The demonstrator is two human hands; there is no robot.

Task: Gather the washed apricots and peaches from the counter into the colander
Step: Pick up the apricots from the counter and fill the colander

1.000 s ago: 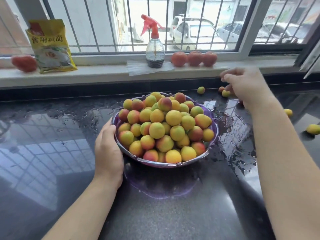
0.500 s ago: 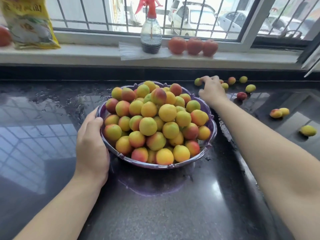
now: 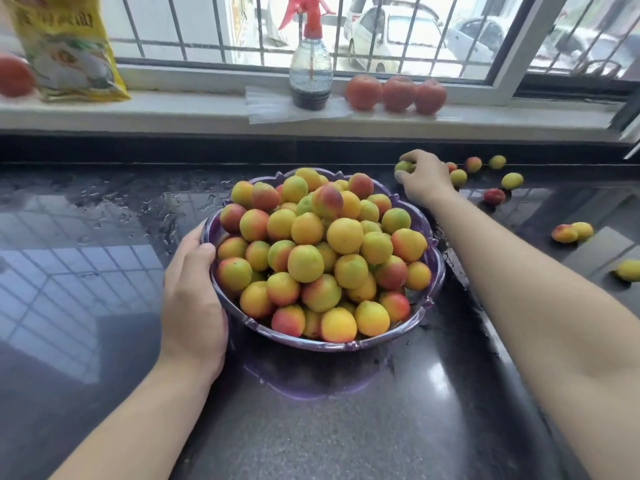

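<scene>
Dark wet counter (image 3: 104, 271) runs under a barred window, its sill (image 3: 173, 109) carrying a yellow bag (image 3: 69, 46), a spray bottle (image 3: 311, 71) and three tomatoes (image 3: 396, 93). Mid-counter stands the purple colander (image 3: 429, 306), heaped with fruit. Left hand (image 3: 192, 306) grips its left rim, thumb over the edge. Right hand (image 3: 424, 178), beyond the colander's far right, curls its fingers round a greenish apricot (image 3: 403, 166). More loose fruit (image 3: 512, 180) lies scattered to the right, along the counter's back and right side.

left hand (image 3: 194, 306) bare | right hand (image 3: 427, 180) bare | forearms unsleeved
</scene>
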